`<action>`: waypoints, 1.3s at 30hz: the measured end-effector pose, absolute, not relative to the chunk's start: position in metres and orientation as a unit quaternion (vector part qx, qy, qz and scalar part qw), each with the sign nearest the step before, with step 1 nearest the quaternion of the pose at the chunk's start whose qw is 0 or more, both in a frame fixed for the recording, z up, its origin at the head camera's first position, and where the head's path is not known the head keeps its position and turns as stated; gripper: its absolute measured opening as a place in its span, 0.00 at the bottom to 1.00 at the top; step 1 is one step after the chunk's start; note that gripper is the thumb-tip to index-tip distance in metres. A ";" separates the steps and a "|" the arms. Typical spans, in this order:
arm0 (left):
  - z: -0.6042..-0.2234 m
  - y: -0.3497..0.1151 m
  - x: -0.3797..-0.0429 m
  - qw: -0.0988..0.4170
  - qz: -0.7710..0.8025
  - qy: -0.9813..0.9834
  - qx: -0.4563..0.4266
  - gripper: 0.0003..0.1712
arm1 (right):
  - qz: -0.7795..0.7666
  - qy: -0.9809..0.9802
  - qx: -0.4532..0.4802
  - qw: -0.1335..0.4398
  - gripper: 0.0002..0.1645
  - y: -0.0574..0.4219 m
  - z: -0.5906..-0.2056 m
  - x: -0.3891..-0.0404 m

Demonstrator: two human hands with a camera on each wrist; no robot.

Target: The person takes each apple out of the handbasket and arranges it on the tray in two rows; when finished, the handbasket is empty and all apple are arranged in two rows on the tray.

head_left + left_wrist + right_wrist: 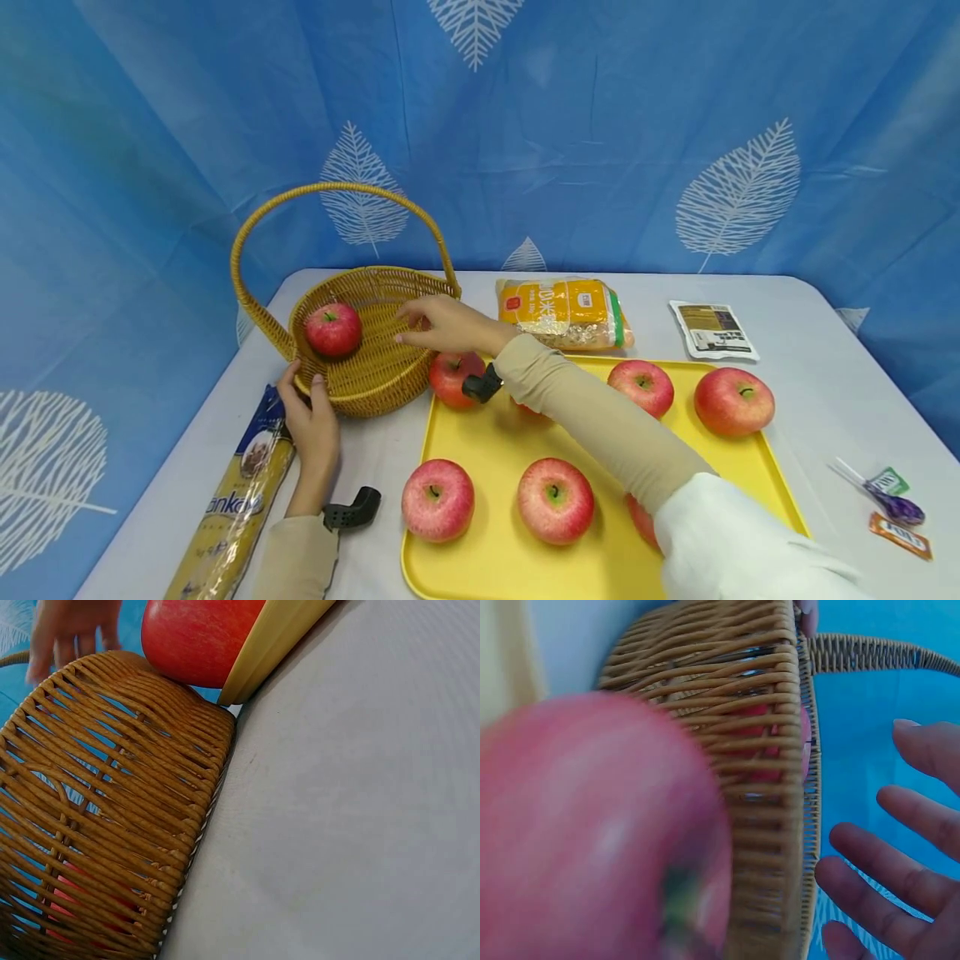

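Observation:
A woven basket (pixel 390 387) with a tall arched handle stands at the back left, and one red apple (pixel 333 329) lies inside it. My left hand (pixel 311 425) grips the basket's near left rim. Above the basket's right part is my right hand (pixel 450 323), its fingers spread and holding nothing; the right wrist view shows the same spread fingers (pixel 885 881) beside the rim. Just below the right wrist, an apple (pixel 452 382) sits at the corner of the yellow tray (pixel 480 467), close to the basket. In the left wrist view the basket's weave (pixel 112 802) fills the left side.
Several more apples lie on the tray, among them a front one (pixel 556 501), partly covered by the right arm. Behind it is an orange food bag (pixel 562 312), with a small pouch (pixel 714 330) to its right. A long noodle packet (pixel 232 508) lies left; sweets (pixel 896 507) lie far right.

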State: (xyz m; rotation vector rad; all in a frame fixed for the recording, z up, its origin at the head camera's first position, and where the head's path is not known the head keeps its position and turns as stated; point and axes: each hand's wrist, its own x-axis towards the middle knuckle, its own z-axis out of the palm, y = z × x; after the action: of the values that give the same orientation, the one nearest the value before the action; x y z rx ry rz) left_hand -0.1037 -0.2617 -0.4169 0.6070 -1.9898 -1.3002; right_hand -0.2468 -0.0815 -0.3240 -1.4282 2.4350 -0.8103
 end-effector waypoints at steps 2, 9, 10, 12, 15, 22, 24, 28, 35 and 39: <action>-0.417 -0.262 -0.105 0.337 -0.501 -0.763 0.232 0.25 | -0.280 0.824 -0.480 0.108 0.26 -0.092 -0.324 -0.250; -0.418 -0.263 -0.108 0.342 -0.504 -0.759 0.230 0.25 | -0.296 0.829 -0.453 0.144 0.29 -0.126 -0.318 -0.260; -0.418 -0.263 -0.108 0.343 -0.505 -0.758 0.229 0.25 | -0.301 0.829 -0.448 0.150 0.30 -0.130 -0.317 -0.263; -0.418 -0.264 -0.109 0.346 -0.505 -0.757 0.229 0.25 | -0.317 0.826 -0.438 0.159 0.31 -0.138 -0.315 -0.267; -0.417 -0.266 -0.109 0.344 -0.504 -0.758 0.231 0.25 | -0.350 0.820 -0.415 0.181 0.33 -0.148 -0.312 -0.273; -0.416 -0.266 -0.107 0.347 -0.501 -0.760 0.225 0.25 | -0.405 0.804 -0.389 0.197 0.34 -0.166 -0.319 -0.269; -0.416 -0.266 -0.106 0.348 -0.500 -0.761 0.222 0.25 | -0.408 0.803 -0.388 0.193 0.36 -0.170 -0.323 -0.266; -0.416 -0.266 -0.106 0.348 -0.500 -0.760 0.227 0.25 | -0.407 0.811 -0.380 0.180 0.40 -0.181 -0.326 -0.258; -0.418 -0.264 -0.105 0.340 -0.505 -0.757 0.235 0.25 | -0.423 0.827 -0.324 0.179 0.46 -0.198 -0.334 -0.251; -0.420 -0.261 -0.104 0.334 -0.505 -0.761 0.231 0.25 | -0.450 0.829 -0.276 0.188 0.49 -0.199 -0.346 -0.251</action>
State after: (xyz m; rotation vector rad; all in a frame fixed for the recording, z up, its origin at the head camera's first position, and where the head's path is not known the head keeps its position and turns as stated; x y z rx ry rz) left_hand -0.1039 -0.2613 -0.4196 0.6039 -1.9863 -1.3189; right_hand -0.2514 -0.1994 -0.3457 -0.7756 2.3311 -1.2651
